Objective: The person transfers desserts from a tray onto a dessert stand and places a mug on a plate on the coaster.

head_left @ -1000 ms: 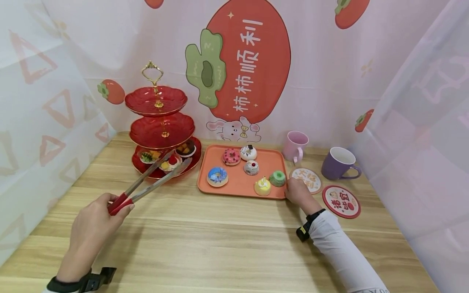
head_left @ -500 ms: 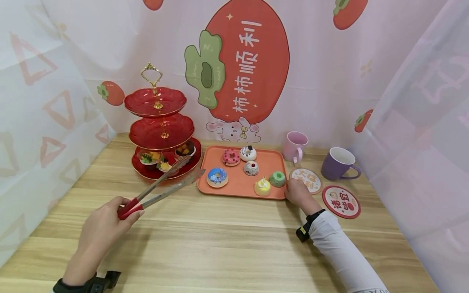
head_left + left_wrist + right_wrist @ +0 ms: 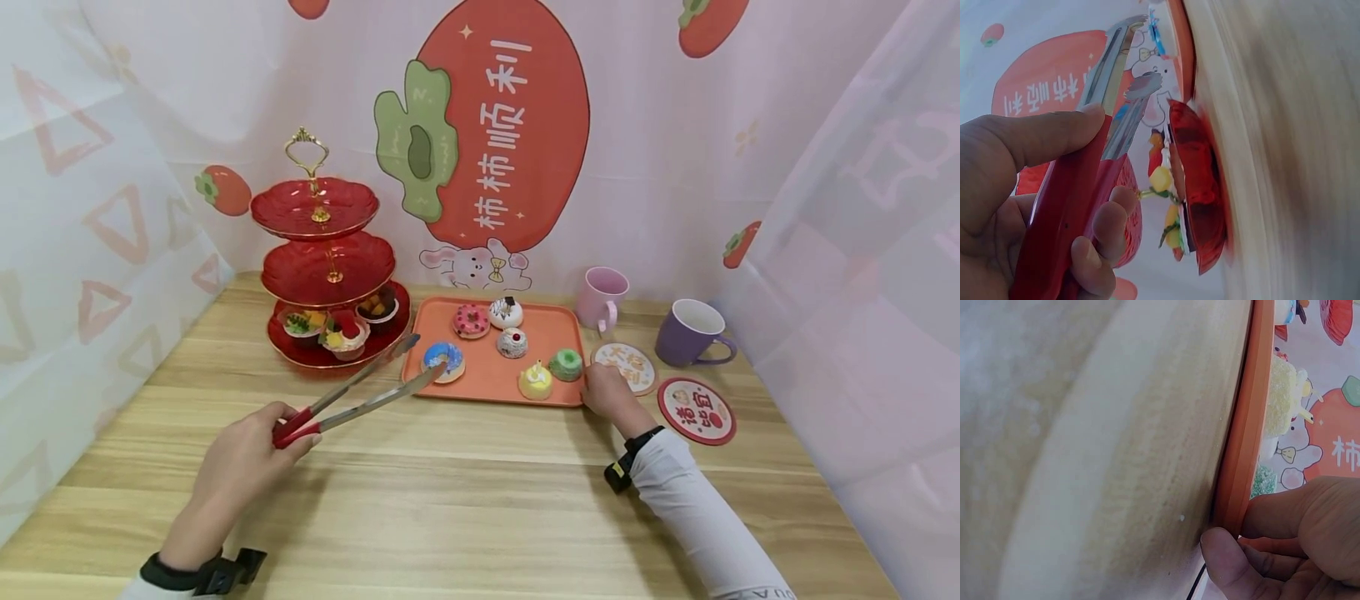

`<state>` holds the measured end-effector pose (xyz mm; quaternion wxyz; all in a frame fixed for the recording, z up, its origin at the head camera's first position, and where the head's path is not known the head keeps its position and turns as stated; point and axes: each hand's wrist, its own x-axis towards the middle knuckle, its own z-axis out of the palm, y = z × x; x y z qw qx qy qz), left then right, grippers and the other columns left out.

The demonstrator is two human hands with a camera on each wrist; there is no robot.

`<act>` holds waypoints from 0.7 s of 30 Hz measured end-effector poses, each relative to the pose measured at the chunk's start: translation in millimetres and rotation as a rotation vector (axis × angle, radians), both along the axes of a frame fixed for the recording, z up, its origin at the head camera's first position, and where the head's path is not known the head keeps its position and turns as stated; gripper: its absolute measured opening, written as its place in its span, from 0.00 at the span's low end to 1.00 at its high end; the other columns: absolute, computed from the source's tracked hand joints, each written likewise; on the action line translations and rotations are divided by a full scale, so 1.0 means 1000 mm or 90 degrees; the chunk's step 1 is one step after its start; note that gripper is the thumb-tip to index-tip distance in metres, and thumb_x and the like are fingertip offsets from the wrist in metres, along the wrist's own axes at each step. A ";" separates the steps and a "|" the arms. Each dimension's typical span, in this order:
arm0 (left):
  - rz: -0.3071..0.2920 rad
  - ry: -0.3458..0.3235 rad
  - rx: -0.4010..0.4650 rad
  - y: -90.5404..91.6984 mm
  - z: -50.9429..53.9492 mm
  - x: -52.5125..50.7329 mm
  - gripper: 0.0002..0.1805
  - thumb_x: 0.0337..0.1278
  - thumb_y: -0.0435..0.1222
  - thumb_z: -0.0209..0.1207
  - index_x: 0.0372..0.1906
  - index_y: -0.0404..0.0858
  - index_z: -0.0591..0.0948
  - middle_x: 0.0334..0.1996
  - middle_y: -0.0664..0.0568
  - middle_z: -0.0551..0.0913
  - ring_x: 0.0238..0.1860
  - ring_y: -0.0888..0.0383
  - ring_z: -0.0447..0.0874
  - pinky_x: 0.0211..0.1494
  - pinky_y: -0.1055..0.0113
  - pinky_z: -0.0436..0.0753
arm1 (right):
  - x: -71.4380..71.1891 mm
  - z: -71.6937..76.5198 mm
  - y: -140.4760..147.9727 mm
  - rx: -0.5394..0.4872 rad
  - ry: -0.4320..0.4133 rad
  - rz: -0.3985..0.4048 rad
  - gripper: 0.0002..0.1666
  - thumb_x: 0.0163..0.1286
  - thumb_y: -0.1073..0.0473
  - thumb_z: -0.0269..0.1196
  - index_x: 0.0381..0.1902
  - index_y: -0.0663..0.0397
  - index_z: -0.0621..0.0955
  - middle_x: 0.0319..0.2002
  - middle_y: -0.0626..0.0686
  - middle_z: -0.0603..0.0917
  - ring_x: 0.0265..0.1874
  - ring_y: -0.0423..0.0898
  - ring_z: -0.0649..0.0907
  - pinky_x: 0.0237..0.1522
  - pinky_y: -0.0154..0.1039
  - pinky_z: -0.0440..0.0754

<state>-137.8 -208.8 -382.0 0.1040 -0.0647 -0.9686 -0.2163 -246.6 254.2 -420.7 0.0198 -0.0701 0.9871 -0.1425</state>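
Table (image 3: pixel 450 517), tiers (image 3: pixel 328 268) over perhaps three cupcakes (image 3: pixel 347 337); left hand (image 3: pixel 243 457) round tongs (image 3: pixel 369 406), right hand (image 3: pixel 612 397) round tray corner (image 3: pixel 1231 515).

From a distance I see shiny metal tongs (image 3: pixel 367 407) with smooth red plastic-looking handles (image 3: pixel 1063 225), a glossy red tiered stand (image 3: pixel 296 271) with polished gold-toned metal fittings (image 3: pixel 320 215), a matt orange plastic-looking tray (image 3: pixel 487 375), a rough, grainy green cake (image 3: pixel 566 365), smooth glazed-looking mugs (image 3: pixel 684 340), a creased cloth-like backdrop (image 3: pixel 645 150) and a wood-grained bench (image 3: pixel 450 500).

The head camera faced forward and down over the table (image 3: pixel 450 508). Both wrist views, close and turned sideways, shared its orange tray (image 3: pixel 491 377) (upper centre in the left, centre-right in the right).
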 end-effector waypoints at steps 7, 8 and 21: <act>-0.012 -0.030 0.006 0.009 -0.006 -0.003 0.20 0.42 0.44 0.70 0.36 0.35 0.79 0.17 0.55 0.72 0.20 0.56 0.68 0.22 0.63 0.66 | 0.000 -0.001 0.000 0.002 -0.009 -0.001 0.05 0.58 0.70 0.58 0.23 0.63 0.76 0.20 0.55 0.74 0.21 0.49 0.75 0.23 0.43 0.73; -0.013 -0.034 0.005 0.009 -0.006 -0.003 0.20 0.42 0.44 0.70 0.36 0.35 0.79 0.17 0.55 0.72 0.20 0.56 0.68 0.22 0.63 0.66 | 0.001 -0.001 0.000 0.002 -0.008 -0.002 0.05 0.58 0.70 0.58 0.23 0.63 0.76 0.20 0.55 0.74 0.21 0.49 0.75 0.23 0.43 0.73; -0.026 -0.022 0.001 0.016 -0.008 -0.012 0.18 0.43 0.42 0.70 0.34 0.36 0.79 0.18 0.54 0.72 0.20 0.56 0.68 0.21 0.63 0.65 | -0.001 0.001 -0.002 -0.002 -0.021 -0.022 0.06 0.58 0.70 0.59 0.21 0.61 0.75 0.19 0.53 0.73 0.20 0.47 0.74 0.22 0.41 0.71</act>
